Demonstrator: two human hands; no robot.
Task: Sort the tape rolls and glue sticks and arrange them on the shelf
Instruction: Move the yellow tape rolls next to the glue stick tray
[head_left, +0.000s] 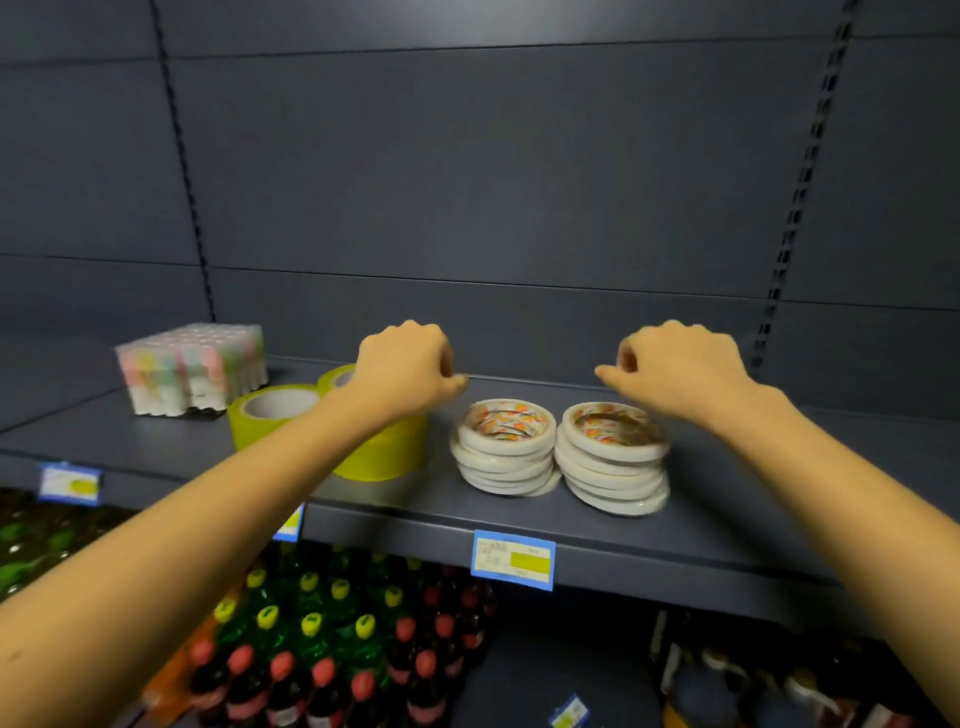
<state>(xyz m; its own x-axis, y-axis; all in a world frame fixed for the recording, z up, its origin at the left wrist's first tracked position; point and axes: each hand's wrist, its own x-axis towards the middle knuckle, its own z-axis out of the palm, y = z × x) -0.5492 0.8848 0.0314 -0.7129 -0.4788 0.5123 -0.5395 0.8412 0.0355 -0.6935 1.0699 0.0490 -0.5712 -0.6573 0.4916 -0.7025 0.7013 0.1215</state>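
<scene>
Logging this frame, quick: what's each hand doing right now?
Left hand: fingers curled, holding nothing.
Right hand: fingers curled, holding nothing.

The left forearm (208, 499) covers parts of the two front yellow tape rolls (270, 410). The left hand (402, 366) hides most of the rear yellow roll (335, 376). Its fingers, and those of the right hand (680, 364), curl under, out of sight. Price label (512, 559) print is illegible. Bottles (311, 649) below are blurred and cut by the lower edge.
</scene>
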